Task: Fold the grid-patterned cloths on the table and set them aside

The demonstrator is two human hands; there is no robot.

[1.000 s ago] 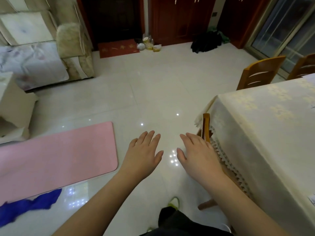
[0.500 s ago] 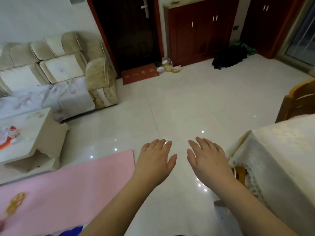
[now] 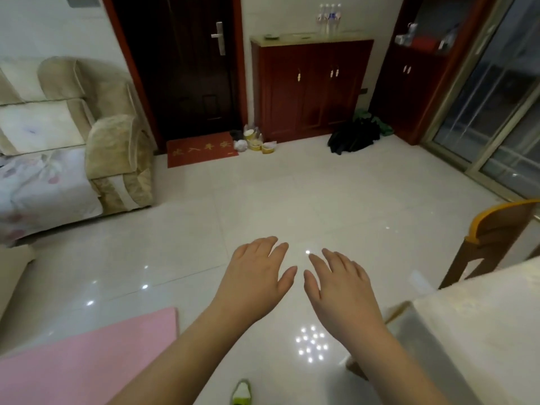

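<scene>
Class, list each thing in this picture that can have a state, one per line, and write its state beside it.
left hand: open, palm down, holding nothing
right hand: open, palm down, holding nothing
front door: shut
cabinet doors: shut
pink mat: lying flat on the floor
wooden chair: upright beside the table
table: covered with a pale cloth

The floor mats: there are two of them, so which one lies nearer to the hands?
The plain pink mat, at lower left just beside the left forearm. The red doormat with yellow characters lies far off, before the dark door.
</scene>
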